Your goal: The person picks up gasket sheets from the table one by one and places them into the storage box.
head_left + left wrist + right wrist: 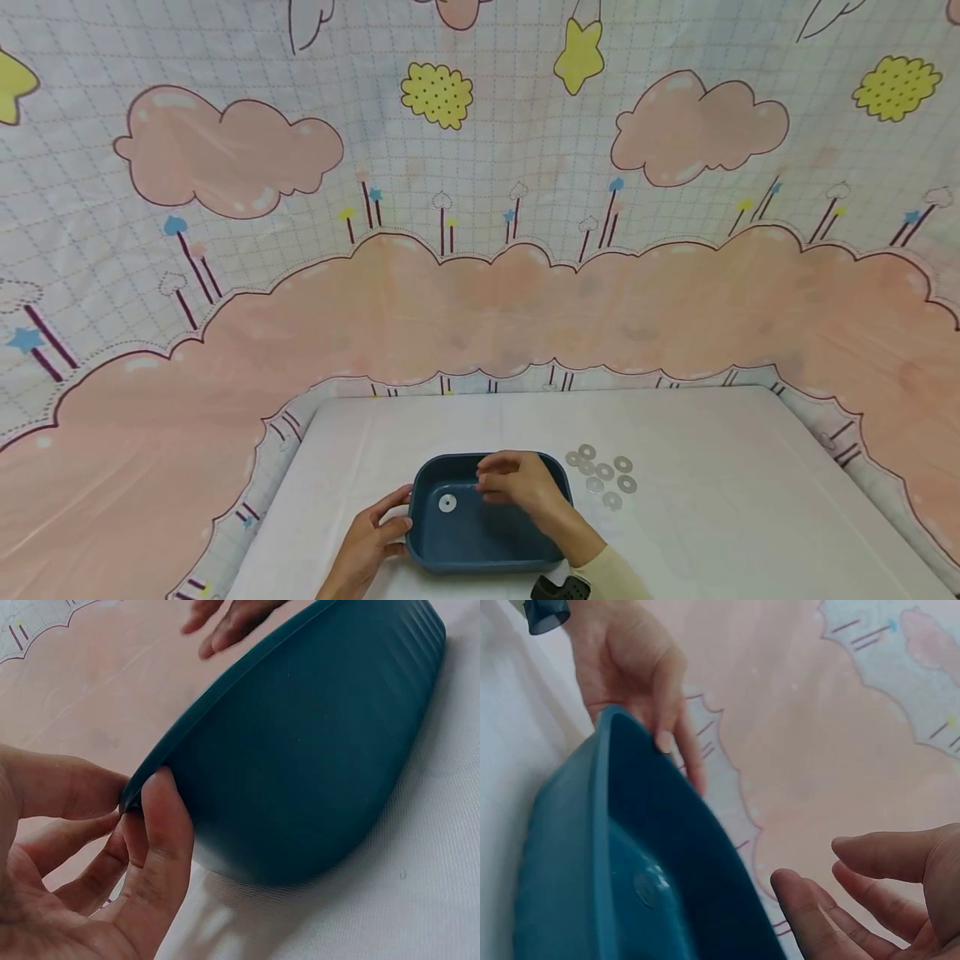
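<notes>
One washer [447, 502] lies in the blue tray [457, 550]; left hand [369, 542] pinches its nine-o'clock rim, steadying it, while right hand [517, 483] hovers above, fingers loosely spread.

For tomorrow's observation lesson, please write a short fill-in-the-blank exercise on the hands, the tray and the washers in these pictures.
1. The left hand holds the blue tray by its ____ side.
2. Inside the tray lies ____ washer.
3. The right hand hovers over the tray, holding ____.
4. The other washers lie on the white table to the tray's ____.

Missing words: left; one; nothing; right
</notes>
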Motion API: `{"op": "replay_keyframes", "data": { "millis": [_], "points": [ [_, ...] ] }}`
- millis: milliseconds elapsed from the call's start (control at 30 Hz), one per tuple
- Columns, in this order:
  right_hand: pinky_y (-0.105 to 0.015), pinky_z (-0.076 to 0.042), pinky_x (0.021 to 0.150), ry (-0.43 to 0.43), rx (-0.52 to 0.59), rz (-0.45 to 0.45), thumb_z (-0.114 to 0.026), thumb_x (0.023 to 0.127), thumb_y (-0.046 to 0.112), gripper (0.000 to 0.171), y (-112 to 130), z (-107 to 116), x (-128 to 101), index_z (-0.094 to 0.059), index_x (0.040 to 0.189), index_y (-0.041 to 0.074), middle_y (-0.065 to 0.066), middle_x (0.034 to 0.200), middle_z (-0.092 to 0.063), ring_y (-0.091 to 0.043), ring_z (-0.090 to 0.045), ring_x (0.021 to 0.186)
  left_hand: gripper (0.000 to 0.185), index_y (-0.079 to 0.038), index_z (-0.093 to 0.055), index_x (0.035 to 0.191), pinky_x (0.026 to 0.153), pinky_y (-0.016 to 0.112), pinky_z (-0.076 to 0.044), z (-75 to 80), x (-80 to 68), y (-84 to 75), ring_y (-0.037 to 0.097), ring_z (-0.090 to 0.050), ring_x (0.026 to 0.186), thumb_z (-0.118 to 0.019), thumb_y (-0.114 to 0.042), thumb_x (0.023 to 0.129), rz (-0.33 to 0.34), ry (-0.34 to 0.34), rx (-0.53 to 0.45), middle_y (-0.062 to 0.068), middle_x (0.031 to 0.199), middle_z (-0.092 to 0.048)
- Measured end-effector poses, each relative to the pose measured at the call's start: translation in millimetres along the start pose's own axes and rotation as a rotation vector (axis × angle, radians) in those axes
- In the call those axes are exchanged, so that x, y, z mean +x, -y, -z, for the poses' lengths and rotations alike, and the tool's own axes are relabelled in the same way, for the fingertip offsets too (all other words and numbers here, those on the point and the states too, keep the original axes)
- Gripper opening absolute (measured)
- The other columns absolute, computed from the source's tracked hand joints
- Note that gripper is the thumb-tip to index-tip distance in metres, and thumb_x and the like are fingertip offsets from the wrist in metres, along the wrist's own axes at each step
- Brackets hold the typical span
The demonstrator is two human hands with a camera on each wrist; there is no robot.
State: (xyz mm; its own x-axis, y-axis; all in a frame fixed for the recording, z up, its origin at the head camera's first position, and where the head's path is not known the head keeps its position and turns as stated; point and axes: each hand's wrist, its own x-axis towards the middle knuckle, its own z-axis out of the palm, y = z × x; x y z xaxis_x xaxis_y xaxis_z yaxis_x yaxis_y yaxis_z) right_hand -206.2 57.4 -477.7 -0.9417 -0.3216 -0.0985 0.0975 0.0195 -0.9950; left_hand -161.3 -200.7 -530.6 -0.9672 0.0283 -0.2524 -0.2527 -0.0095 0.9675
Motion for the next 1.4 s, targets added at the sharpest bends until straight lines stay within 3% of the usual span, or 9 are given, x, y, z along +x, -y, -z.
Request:
{"op": "replay_keyframes", "data": {
  "millis": [300, 600, 1067, 1400],
  "points": [
    [-0.037, -0.059, 0.081, -0.019, -0.007, 0.064, -0.068, 0.090, 0.013, 0.029, 11, 24, -18, -0.067, 0.112, -0.005, -0.010, 0.102, -0.072, -0.023, -0.072, 0.092, 0.062, 0.001, -0.041, 0.147, 0.067, 0.032, -0.053, -0.1, -1.3, 0.6, 0.017, -0.058, 0.084, -0.061, -0.002, 0.088, 0.002, 0.014, -0.009, 0.020, 0.138, -0.046],
    [-0.037, -0.058, 0.085, -0.075, -0.026, 0.062, -0.068, 0.090, 0.014, 0.032, 17, 48, -33, -0.065, 0.114, -0.006, -0.016, 0.108, -0.068, -0.024, -0.070, 0.097, 0.063, 0.002, -0.038, 0.148, 0.071, 0.035, -0.054, 2.8, -0.1, 1.3, 0.020, -0.059, 0.086, -0.060, -0.003, 0.090, 0.011, 0.025, 0.001, 0.028, 0.140, -0.042],
    [-0.032, -0.058, 0.085, -0.177, -0.050, 0.044, -0.068, 0.088, 0.012, 0.036, 15, 82, -47, -0.063, 0.119, -0.006, -0.017, 0.114, -0.068, -0.027, -0.070, 0.102, 0.063, 0.003, -0.037, 0.148, 0.070, 0.035, -0.055, 2.4, 2.7, 2.9, 0.020, -0.060, 0.082, -0.060, -0.002, 0.090, 0.010, 0.021, 0.002, 0.027, 0.138, -0.044],
    [-0.032, -0.058, 0.083, -0.309, -0.120, 0.023, -0.071, 0.088, 0.015, 0.030, 7, 106, -51, -0.068, 0.115, 0.001, -0.015, 0.114, -0.069, -0.025, -0.070, 0.100, 0.063, 0.002, -0.038, 0.148, 0.071, 0.035, -0.055, 3.0, 4.2, 3.4, 0.020, -0.060, 0.084, -0.059, -0.002, 0.089, 0.011, 0.024, 0.003, 0.027, 0.139, -0.044]
  ]
}}
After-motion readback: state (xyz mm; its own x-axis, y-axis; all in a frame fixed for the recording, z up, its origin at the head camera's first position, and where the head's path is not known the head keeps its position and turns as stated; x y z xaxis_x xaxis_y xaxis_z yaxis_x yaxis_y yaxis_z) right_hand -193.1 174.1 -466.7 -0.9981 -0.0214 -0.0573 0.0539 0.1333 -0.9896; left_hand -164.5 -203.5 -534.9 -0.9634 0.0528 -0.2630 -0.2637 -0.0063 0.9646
